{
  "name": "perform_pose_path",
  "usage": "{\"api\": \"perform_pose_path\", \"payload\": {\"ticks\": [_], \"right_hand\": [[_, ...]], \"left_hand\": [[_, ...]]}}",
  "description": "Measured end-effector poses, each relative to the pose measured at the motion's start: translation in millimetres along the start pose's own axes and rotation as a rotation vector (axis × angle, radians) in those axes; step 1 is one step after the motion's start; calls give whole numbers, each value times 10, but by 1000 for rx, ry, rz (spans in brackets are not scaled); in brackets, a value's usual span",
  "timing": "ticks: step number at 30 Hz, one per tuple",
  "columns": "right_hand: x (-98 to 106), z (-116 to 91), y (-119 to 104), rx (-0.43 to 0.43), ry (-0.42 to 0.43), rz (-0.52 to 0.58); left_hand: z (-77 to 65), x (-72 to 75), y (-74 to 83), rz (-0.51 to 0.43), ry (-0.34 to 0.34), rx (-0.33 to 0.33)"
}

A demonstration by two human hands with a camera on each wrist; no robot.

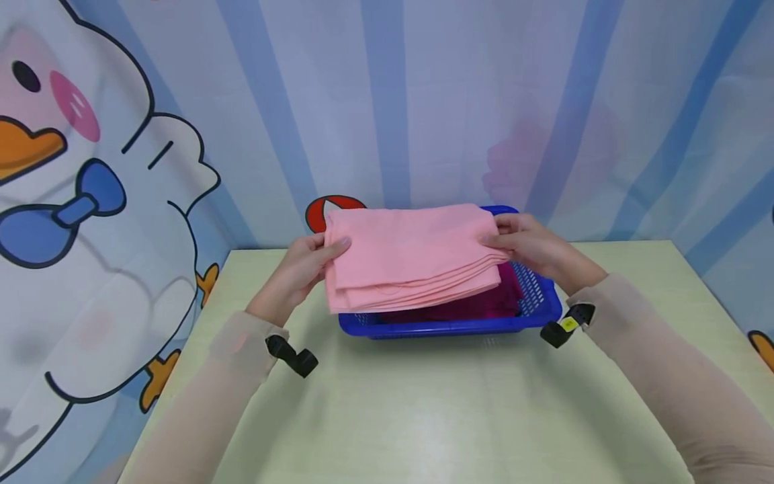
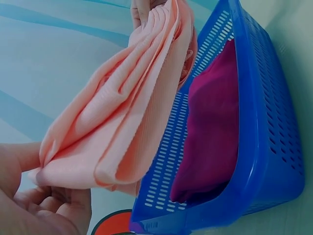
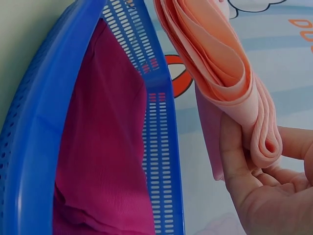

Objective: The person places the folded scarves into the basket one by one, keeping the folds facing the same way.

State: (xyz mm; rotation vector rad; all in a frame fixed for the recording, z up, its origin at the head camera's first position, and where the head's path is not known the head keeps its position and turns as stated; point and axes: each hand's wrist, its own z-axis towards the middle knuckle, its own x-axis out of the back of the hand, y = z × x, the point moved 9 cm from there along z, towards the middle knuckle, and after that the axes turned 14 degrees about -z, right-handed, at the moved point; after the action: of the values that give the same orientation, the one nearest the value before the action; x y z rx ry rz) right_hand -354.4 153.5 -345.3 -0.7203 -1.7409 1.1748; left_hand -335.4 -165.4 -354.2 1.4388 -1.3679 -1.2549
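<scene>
A folded pink cloth (image 1: 417, 245), several layers thick, is held in the air above a blue plastic basket (image 1: 447, 328). My left hand (image 1: 300, 269) pinches its left end, thumb on top and fingers beneath. At the opposite end my right hand (image 1: 532, 245) grips the folded layers between thumb and fingers, as the right wrist view also shows. Inside the basket lies a folded magenta cloth (image 3: 105, 142), seen in both wrist views and partly covered by the pink one in the head view.
The basket stands on a pale green table (image 1: 423, 410), close to its back edge. Behind hangs a blue striped curtain (image 1: 447, 107) with a cartoon duck (image 1: 139, 255) printed at the left. Black devices sit on both wrists.
</scene>
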Motion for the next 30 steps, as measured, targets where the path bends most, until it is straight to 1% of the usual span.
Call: {"api": "perform_pose_path", "payload": {"ticks": [13,19,26,30], "right_hand": [[139,40,28,-32,13,9],[202,67,80,-46,26,-23],[253,70,118,-50,28,-43],[272,65,129,-54,25,-57]], "left_hand": [[127,-144,43,-8,-21,-22],[171,-183,46,-5,-19,-17],[250,-218,-4,-33,-1,5],[290,-236,-39,-32,6,12]]}}
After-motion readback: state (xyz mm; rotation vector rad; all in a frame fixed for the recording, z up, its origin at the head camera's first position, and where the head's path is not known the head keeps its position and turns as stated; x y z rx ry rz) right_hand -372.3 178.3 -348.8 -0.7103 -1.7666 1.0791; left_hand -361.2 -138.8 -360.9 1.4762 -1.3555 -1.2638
